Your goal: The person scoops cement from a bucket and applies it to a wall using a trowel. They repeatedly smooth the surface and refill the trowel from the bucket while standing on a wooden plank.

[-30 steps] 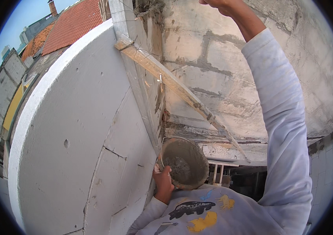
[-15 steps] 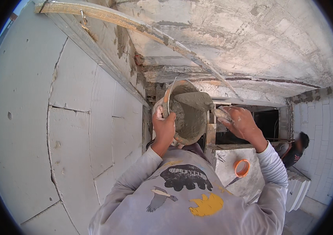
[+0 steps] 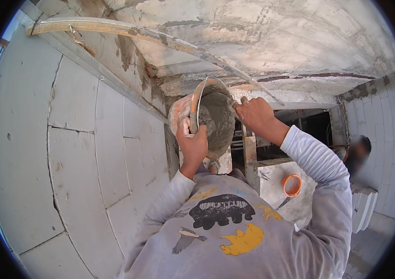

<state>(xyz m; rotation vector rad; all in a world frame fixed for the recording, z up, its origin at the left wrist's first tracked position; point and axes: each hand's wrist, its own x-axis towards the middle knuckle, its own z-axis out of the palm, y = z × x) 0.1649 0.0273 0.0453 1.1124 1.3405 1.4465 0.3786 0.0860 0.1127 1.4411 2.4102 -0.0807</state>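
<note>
A wall of large pale blocks (image 3: pixel 81 139) with thin mortar joints fills the left side, curving with the lens. Above it runs a rough concrete ceiling (image 3: pixel 272 42), stained and patchy, with a long wooden strip (image 3: pixel 128 31) fixed along the top edge of the wall. On the right another white block wall (image 3: pixel 383 139) closes the room, and a second person (image 3: pixel 358 153) stands low beside it, blurred. Below, an orange ring (image 3: pixel 292 185) lies on a pale surface, near a wooden post (image 3: pixel 249 156).

The bucket (image 3: pixel 209 118) is held up in front of the chest, close under the ceiling and just beside the left wall. It is tipped on its side, its axis running roughly level, so the open mouth faces right and a little toward the wearer; grey mortar (image 3: pixel 216 122) clings inside.

The left hand (image 3: pixel 192 142) is closed around the near rim of the bucket, fingers curled over the edge. The right hand (image 3: pixel 253 114) is at the far side of the mouth, fingers bent against the rim; whether it grips the rim or only rests there cannot be told. Both arms wear grey sleeves (image 3: pixel 320 172).
</note>
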